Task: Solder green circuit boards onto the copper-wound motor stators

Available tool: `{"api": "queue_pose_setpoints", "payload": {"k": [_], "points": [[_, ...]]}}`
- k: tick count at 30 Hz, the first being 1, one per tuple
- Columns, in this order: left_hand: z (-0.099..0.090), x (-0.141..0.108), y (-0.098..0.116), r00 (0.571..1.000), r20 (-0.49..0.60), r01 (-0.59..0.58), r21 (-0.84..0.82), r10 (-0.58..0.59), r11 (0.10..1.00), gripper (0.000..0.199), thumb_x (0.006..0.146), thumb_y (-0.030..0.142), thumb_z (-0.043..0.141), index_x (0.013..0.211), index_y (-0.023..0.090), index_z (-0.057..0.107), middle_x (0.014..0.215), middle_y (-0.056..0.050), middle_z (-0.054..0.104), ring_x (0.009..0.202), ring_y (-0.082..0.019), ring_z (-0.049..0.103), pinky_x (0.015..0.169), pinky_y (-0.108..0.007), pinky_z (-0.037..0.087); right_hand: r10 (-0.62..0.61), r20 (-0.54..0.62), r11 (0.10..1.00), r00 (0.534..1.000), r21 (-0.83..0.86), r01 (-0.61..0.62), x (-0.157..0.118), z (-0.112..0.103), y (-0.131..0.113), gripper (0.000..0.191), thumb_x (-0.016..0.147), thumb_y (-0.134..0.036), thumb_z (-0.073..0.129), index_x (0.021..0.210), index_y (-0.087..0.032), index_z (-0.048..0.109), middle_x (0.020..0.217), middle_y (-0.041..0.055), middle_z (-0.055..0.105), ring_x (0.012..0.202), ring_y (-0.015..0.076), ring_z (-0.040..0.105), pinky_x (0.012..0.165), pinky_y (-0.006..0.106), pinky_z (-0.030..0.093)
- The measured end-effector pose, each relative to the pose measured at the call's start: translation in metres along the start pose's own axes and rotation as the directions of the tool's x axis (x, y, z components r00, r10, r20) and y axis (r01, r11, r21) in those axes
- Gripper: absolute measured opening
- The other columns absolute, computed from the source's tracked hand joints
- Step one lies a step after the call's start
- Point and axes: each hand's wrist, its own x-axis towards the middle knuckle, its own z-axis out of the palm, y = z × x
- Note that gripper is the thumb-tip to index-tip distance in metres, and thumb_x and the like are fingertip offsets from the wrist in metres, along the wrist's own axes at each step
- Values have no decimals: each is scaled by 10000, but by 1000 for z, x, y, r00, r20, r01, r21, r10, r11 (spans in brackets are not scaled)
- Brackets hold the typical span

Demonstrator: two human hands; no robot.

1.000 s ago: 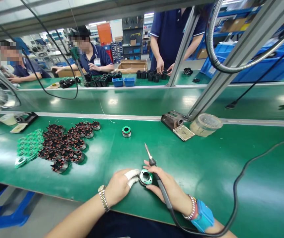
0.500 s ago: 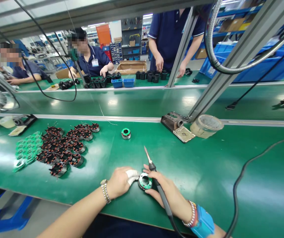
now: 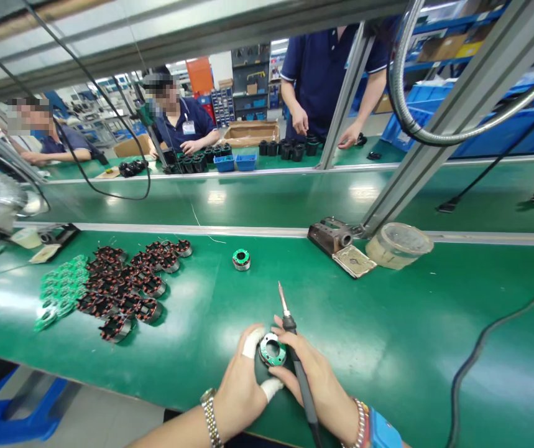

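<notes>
My left hand point(image 3: 243, 379), with white covers on thumb and a finger, curves round the left side of a stator with a green ring board point(image 3: 280, 359) on top. My right hand point(image 3: 316, 376) holds a soldering iron point(image 3: 302, 379), its tip pointing up and away, while thumb and fingertips touch the stator's right side. Another stator with a green board point(image 3: 241, 259) sits farther back. To the left stand several bare stators point(image 3: 115, 328) with copper windings, beside a pile of green ring boards point(image 3: 64, 280).
An iron stand point(image 3: 329, 235) with a small pad and a round tub point(image 3: 400, 246) stand at the back right. A black cable point(image 3: 465, 361) crosses the right side. A metal post point(image 3: 439, 112) slants upward. Three people work across the bench.
My left hand has opened from a pinch at the stator's left edge into a wider grasp around it, with the thumb now below. The whole view has shifted slightly.
</notes>
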Motion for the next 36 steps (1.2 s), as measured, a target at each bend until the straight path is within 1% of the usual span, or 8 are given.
{"api": "queue_pose_setpoints", "payload": {"k": [4,9,13,17,24,28,33,36], "points": [[-4,35,-10,999,28,-50,124,46,991,760,632,100,624,1297,193,270,1253,-142,440,1071,-255,538,899,-419,468,20,-72,997,997,-72,-25,5,-12,4,359,795,-240,542,1126,-203,405,1215,165,548,1111,246,540,891,369,498],[-38,110,-25,998,59,-22,377,-1,926,831,625,154,667,1331,243,236,1383,-144,273,1034,-282,569,868,-427,470,42,-272,964,961,-243,-111,5,-52,26,276,841,-315,462,1080,-203,384,1188,178,569,1036,259,591,832,390,525],[-54,152,-35,990,118,14,494,-83,869,894,598,203,712,1345,249,224,1279,-132,409,940,-268,618,827,-376,473,84,-377,916,922,-336,-221,1,-87,48,321,845,-410,429,1073,-187,396,1147,202,590,892,278,659,722,396,564],[-56,179,-41,977,204,-53,533,-67,844,888,580,212,726,1338,240,264,1123,-109,539,922,-273,622,793,-348,472,96,-495,874,864,-374,-312,-1,-116,66,382,825,-483,439,1076,-195,415,1125,188,607,783,248,690,624,324,585],[-61,286,-48,989,35,90,622,-142,778,819,651,275,680,1342,174,253,1138,-152,536,997,-288,588,838,-353,448,182,-552,830,814,-358,-428,2,-170,91,357,809,-532,423,931,-208,511,983,123,685,743,227,695,628,289,570],[-62,344,-62,978,-66,193,653,-199,732,759,722,289,600,1356,151,205,1201,-206,468,1031,-319,569,840,-385,443,377,-582,772,721,-232,-592,1,-205,93,356,809,-517,419,953,-224,564,726,46,714,589,198,682,569,263,551],[-60,357,-79,963,-85,243,689,-256,683,745,741,320,566,1361,129,202,1262,-241,407,1019,-345,574,823,-401,453,380,-669,783,639,-136,-608,10,-214,80,321,729,-502,514,829,-230,653,765,54,691,670,216,642,606,290,513],[-70,345,-75,968,-67,217,709,-242,671,696,741,357,552,1342,153,269,1358,-226,313,1017,-351,573,839,-415,445,523,-650,803,551,160,-574,26,-192,82,252,711,-453,570,779,-220,638,553,1,606,524,162,559,531,263,471]]}}
